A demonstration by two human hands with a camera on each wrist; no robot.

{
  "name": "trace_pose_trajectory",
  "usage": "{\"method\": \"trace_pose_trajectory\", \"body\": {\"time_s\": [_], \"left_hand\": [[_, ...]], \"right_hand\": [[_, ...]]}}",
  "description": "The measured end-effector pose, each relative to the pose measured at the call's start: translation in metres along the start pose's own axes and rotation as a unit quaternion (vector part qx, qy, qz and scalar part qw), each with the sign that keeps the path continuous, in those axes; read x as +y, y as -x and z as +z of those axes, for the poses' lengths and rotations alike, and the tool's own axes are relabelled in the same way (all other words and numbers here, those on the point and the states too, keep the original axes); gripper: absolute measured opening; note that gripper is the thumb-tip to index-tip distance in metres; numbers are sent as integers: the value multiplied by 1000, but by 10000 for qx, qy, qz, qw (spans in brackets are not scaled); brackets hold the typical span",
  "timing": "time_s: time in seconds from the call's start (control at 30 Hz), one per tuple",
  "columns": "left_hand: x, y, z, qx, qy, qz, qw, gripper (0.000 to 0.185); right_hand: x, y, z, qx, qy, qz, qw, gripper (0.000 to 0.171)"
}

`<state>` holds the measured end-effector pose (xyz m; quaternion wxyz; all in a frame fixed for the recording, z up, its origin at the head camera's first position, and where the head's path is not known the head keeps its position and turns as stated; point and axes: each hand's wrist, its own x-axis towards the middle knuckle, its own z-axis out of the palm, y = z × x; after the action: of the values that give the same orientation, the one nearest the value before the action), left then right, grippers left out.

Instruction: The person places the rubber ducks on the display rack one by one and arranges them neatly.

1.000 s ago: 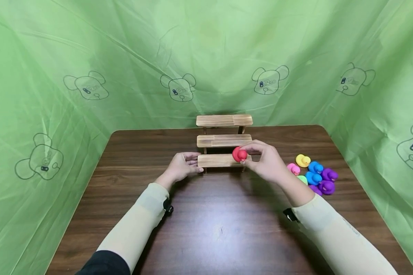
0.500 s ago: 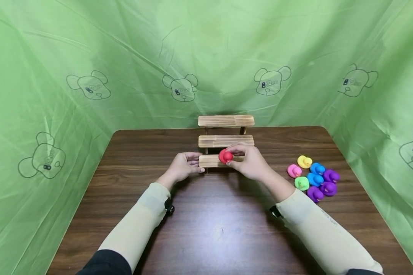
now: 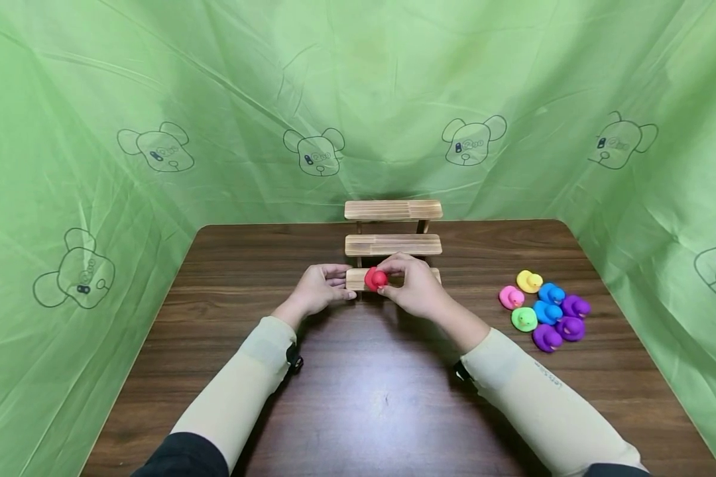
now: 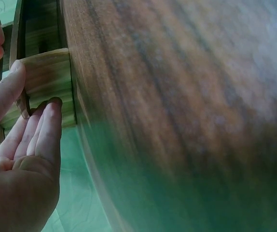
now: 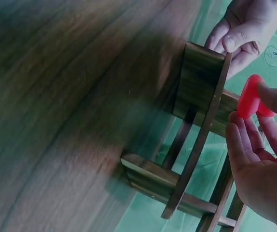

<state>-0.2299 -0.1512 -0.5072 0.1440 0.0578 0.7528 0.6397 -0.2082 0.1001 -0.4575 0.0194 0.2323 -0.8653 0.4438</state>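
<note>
We take the three-step wooden stand (image 3: 392,244) at the far middle of the table (image 3: 370,397) as our landmark. Our left hand (image 3: 318,290) grips the stand's left end at the lowest step (image 4: 47,84), thumb on top and fingers curled round the end, bracing it. Our right hand (image 3: 414,286) pinches a red duck (image 3: 375,279) between thumb and fingertips, right over the left part of that lowest step; from the head view we cannot tell whether the duck already touches the wood, and the right wrist view shows it (image 5: 252,102) close above the step but seemingly just clear of it. All three steps show no duck standing free on them, so we judge the work to be at its very beginning: the first duck is about to be seated and has not been let go. To the right of the stand, well apart from it, a cluster waits on the table: a yellow duck (image 3: 529,281), a pink duck (image 3: 510,297), a green duck (image 3: 523,319), two blue ducks (image 3: 549,303) and three purple ducks (image 3: 563,324), all untouched.
</note>
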Motion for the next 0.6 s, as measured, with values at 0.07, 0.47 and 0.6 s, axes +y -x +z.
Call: {"method": "trace_pose_trajectory", "body": {"time_s": [0.07,0.47,0.6], "left_hand": [[0,0,0,-1,-10,10,10000,62],[0,1,0,1,-68,4,10000,61],[0,1,0,-15,-26,21,10000,60]], "right_hand": [[0,-1,3,20,38,7,10000,28],[2,-7,13,-6,112,185,9998,29],[3,-9,15,47,130,177,9997,29]]}}
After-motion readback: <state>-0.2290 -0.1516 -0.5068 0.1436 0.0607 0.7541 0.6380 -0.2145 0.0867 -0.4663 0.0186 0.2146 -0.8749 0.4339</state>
